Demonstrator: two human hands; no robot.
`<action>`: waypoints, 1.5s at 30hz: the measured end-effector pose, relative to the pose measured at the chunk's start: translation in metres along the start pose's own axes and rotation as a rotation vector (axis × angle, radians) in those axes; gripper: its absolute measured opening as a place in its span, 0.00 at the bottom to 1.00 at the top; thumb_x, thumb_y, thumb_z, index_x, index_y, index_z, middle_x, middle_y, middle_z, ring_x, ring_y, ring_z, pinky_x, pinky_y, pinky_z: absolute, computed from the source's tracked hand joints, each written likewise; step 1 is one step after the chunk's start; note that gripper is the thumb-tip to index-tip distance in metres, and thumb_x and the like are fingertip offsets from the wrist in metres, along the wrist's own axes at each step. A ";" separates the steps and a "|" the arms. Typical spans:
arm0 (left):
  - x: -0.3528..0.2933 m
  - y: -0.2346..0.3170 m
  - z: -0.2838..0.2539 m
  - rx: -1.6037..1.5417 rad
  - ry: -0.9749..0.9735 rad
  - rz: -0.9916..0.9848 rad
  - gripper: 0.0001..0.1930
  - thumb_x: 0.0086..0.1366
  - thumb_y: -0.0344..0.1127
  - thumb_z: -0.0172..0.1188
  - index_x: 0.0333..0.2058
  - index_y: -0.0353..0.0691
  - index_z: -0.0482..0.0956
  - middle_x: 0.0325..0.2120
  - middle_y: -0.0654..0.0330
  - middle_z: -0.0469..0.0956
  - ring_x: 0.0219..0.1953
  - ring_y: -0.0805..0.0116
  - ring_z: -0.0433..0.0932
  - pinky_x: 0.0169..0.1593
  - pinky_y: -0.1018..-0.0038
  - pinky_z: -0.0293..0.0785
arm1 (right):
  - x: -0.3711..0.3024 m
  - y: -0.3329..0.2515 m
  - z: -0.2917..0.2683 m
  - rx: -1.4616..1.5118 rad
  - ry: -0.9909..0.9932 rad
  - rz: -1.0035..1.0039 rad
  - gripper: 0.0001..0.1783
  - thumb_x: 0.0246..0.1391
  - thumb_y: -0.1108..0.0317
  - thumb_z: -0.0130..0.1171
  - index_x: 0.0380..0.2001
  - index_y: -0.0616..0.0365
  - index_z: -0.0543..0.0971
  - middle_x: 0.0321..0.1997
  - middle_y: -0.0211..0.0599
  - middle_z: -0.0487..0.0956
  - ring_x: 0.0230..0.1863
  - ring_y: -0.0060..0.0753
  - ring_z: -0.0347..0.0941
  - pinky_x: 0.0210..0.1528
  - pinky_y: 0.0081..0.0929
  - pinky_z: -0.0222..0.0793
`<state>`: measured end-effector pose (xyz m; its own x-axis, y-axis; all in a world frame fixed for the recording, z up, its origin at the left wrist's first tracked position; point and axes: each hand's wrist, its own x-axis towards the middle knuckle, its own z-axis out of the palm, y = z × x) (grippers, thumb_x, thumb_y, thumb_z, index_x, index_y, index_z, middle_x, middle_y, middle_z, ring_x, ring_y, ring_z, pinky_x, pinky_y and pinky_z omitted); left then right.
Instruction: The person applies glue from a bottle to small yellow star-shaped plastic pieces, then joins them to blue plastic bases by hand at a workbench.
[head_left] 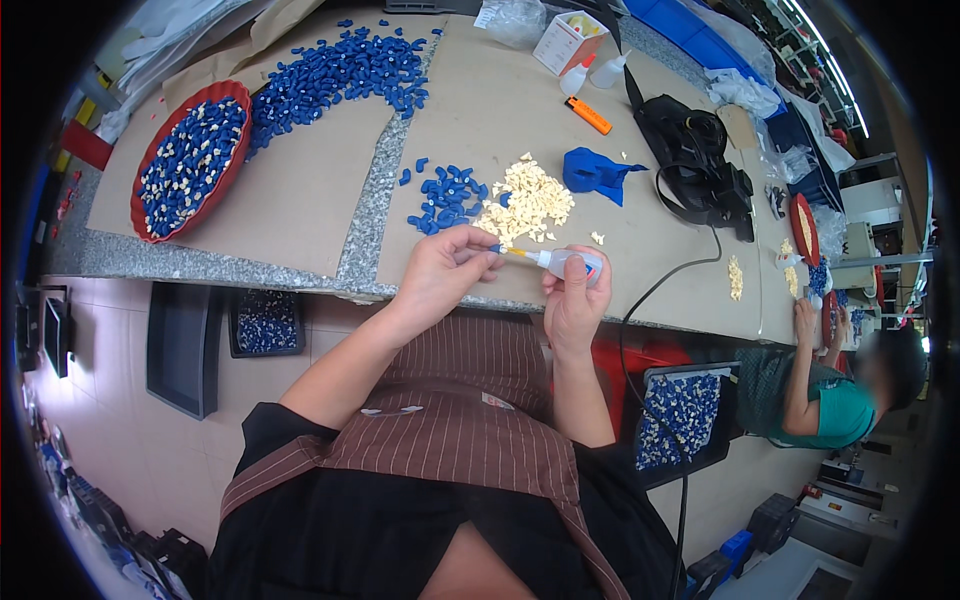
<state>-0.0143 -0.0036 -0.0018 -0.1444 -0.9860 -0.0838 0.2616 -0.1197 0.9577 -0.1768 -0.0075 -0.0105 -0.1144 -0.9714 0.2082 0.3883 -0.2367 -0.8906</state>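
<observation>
My left hand (pixel 440 275) is closed in a pinch around a small blue plastic piece (pixel 496 248). My right hand (pixel 575 312) grips a small white squeeze bottle (pixel 560 262), its thin yellowish nozzle pointing left and meeting or nearly meeting the blue piece. Just beyond my fingers lies a heap of small cream-coloured pieces (pixel 530 197). Loose blue pieces (pixel 445 197) are spread to its left, touching the heap's edge. A crumpled blue cloth or glove-like scrap (pixel 598 176) rests on the heap's right side.
A red scalloped bowl (pixel 147 222) of blue and cream pieces stands left, beside a big blue pile (pixel 340 75). An orange lighter-shaped object (pixel 588 115), black strapped gear (pixel 695 150) and its cable lie right. Below are filled trays (pixel 683 415). A co-worker (pixel 840 400) sits at right.
</observation>
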 end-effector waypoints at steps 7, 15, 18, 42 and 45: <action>0.000 -0.001 0.001 0.008 0.022 0.000 0.08 0.58 0.23 0.49 0.36 0.29 0.69 0.31 0.56 0.74 0.34 0.72 0.75 0.36 0.80 0.74 | 0.000 0.000 -0.002 -0.004 -0.002 0.006 0.12 0.53 0.66 0.51 0.36 0.62 0.65 0.25 0.33 0.71 0.22 0.18 0.65 0.23 0.14 0.60; 0.000 -0.002 0.001 -0.014 0.025 0.007 0.07 0.57 0.23 0.50 0.36 0.29 0.69 0.31 0.56 0.73 0.34 0.72 0.75 0.36 0.80 0.74 | 0.000 0.001 -0.003 0.010 -0.003 0.011 0.11 0.53 0.66 0.51 0.36 0.62 0.66 0.25 0.33 0.70 0.22 0.19 0.65 0.22 0.14 0.59; 0.000 -0.002 0.002 -0.029 0.026 0.006 0.07 0.57 0.23 0.50 0.35 0.30 0.69 0.30 0.57 0.74 0.34 0.72 0.75 0.36 0.81 0.73 | 0.007 -0.005 -0.003 0.125 0.039 0.037 0.10 0.52 0.69 0.51 0.36 0.61 0.66 0.26 0.34 0.70 0.22 0.20 0.66 0.25 0.15 0.63; -0.003 -0.001 0.002 0.137 -0.016 -0.007 0.08 0.57 0.22 0.50 0.36 0.29 0.69 0.31 0.58 0.73 0.34 0.74 0.75 0.36 0.81 0.73 | 0.079 -0.040 -0.016 -1.232 -0.521 0.068 0.10 0.39 0.68 0.58 0.27 0.60 0.77 0.23 0.36 0.76 0.28 0.26 0.72 0.30 0.23 0.65; -0.003 -0.002 0.001 0.130 -0.015 -0.002 0.08 0.57 0.23 0.50 0.36 0.29 0.69 0.31 0.58 0.73 0.34 0.74 0.75 0.36 0.81 0.73 | 0.080 -0.042 -0.006 -1.441 -0.601 0.043 0.10 0.38 0.67 0.58 0.26 0.59 0.78 0.27 0.39 0.77 0.29 0.35 0.73 0.32 0.28 0.66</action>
<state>-0.0153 -0.0001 -0.0029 -0.1594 -0.9837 -0.0828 0.1351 -0.1048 0.9853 -0.2078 -0.0756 0.0409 0.3787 -0.9254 -0.0147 -0.8298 -0.3325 -0.4481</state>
